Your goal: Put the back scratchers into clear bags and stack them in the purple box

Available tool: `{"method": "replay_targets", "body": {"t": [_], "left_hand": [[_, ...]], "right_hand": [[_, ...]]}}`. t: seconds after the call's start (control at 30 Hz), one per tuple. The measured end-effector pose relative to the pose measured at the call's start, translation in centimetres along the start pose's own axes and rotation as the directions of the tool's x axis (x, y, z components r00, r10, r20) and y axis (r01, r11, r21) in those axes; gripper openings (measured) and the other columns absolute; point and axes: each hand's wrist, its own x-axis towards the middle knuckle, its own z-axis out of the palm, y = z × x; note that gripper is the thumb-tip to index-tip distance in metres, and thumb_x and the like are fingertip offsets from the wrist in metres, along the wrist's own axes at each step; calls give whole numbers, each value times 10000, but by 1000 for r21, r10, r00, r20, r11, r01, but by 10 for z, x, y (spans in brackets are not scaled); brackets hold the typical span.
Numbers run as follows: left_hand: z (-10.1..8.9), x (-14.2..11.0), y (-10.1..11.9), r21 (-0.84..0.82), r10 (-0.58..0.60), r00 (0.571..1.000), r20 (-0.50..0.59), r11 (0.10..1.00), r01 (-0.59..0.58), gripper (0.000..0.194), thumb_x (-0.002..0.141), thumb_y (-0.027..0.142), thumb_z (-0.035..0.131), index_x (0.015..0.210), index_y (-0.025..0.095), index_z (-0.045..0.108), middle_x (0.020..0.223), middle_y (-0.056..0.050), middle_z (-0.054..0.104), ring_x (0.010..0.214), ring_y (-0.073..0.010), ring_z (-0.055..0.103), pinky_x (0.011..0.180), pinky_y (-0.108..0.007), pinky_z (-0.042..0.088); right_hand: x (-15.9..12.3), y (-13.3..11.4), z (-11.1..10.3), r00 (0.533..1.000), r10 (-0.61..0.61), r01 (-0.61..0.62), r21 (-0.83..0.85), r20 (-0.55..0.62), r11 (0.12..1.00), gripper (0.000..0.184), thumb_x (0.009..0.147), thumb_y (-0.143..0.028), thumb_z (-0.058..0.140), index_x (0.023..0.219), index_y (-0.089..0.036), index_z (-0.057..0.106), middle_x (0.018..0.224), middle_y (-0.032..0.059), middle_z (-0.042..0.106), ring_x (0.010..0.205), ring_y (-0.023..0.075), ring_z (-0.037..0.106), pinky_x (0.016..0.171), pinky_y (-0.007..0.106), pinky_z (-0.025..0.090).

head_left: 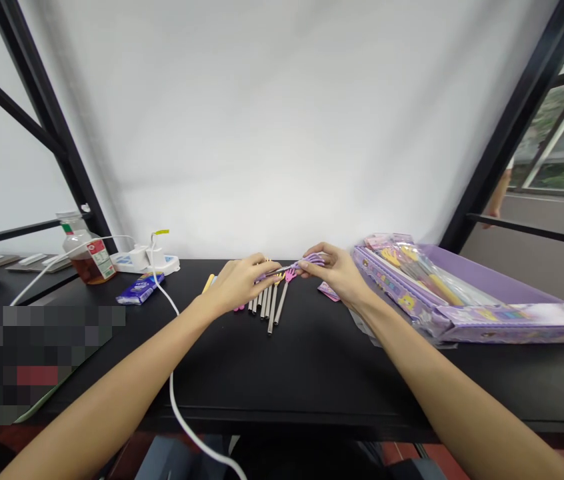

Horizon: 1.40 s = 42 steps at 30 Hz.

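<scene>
Above the middle of the black table, a purple back scratcher (314, 259) with a thin metal rod stretches between my two hands. My right hand (335, 270) pinches it by the hand-shaped purple head. The rod end is gripped by the closed fingers of my left hand (238, 283), which partly hide it. Below and between the hands lie several metal rods (266, 303), side by side. A pink hand-shaped head (290, 275) tops one of them, and yellow ones show beside it. My left hand covers other coloured pieces.
At right stands an open purple box (487, 273) with bagged back scratchers (427, 270). A small purple card (329, 291) lies near my right wrist. Left are a blue packet (141, 288), a power strip (168, 263), a bottle (89, 253) and a white cable (177, 407) crossing the front edge.
</scene>
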Motion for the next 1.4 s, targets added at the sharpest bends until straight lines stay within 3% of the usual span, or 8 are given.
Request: {"method": "replay_targets", "body": {"t": [0.17, 0.47, 0.63, 0.73, 0.87, 0.97, 1.17, 1.4], "left_hand": [[5, 2, 10, 178, 12, 1000, -4, 984, -11, 354, 1030, 400, 383, 1155, 235, 670, 905, -62, 684, 800, -189, 643, 696, -277, 419], [4, 2, 13, 131, -8, 999, -36, 991, 12, 341, 1029, 394, 381, 1114, 245, 675, 809, -45, 634, 702, -176, 600, 624, -257, 375], [-2, 13, 10, 163, -22, 1000, -22, 986, 25, 351, 1030, 367, 374, 1121, 230, 683, 891, -64, 695, 788, -190, 646, 671, -263, 408], [-17, 14, -16, 165, -115, 993, -33, 979, 119, 307, 999, 359, 438, 1093, 250, 710, 986, -77, 728, 924, -222, 665, 752, -281, 440], [-41, 1, -67, 329, -374, 926, 51, 882, 338, 309, 955, 369, 472, 1017, 261, 755, 985, -106, 741, 921, -280, 676, 719, -315, 445], [-49, -10, -89, 382, -443, 894, 68, 839, 387, 330, 943, 385, 466, 1029, 265, 761, 1010, -117, 748, 931, -306, 680, 708, -331, 446], [-42, -13, -94, 285, -301, 954, -4, 914, 290, 336, 942, 387, 466, 1040, 268, 764, 1083, -105, 745, 1008, -291, 668, 825, -347, 465], [-40, -16, -102, 403, -426, 902, 71, 839, 365, 342, 924, 338, 462, 1044, 263, 774, 1048, -113, 753, 959, -298, 681, 737, -334, 466]], "right_hand": [[-4, -5, 9, 998, -34, 35, -28, 51, 999, 391, 673, -459, 836, 832, -186, 606, 702, 13, 715, 662, 171, 688, 682, 324, 565], [-7, -2, 19, 997, 20, -22, 29, 81, 999, 334, 698, -456, 816, 793, -152, 717, 601, -4, 649, 552, 122, 569, 572, 265, 480], [4, 1, 22, 986, 102, -59, 290, -135, 955, 330, 584, -348, 902, 643, -131, 661, 570, -3, 601, 517, 95, 513, 484, 226, 404], [18, -6, -8, 919, 112, 45, 381, -378, 923, 346, 595, -286, 901, 642, -145, 589, 584, -29, 564, 494, 56, 463, 442, 187, 363], [28, -17, -76, 680, 103, 258, 368, -726, 893, 445, 790, -282, 778, 649, -190, 366, 535, -114, 398, 412, 5, 295, 383, 120, 267], [25, -13, -108, 551, 131, 326, 357, -824, 875, 438, 866, -340, 713, 673, -195, 348, 540, -116, 389, 399, 3, 295, 372, 104, 265], [21, 2, -120, 509, 202, 346, 414, -837, 842, 388, 875, -385, 703, 684, -191, 426, 546, -91, 439, 411, 23, 372, 380, 121, 335], [23, -1, -128, 453, 184, 379, 375, -872, 846, 354, 923, -307, 649, 695, -186, 408, 554, -104, 402, 402, 5, 332, 363, 103, 289]]}}
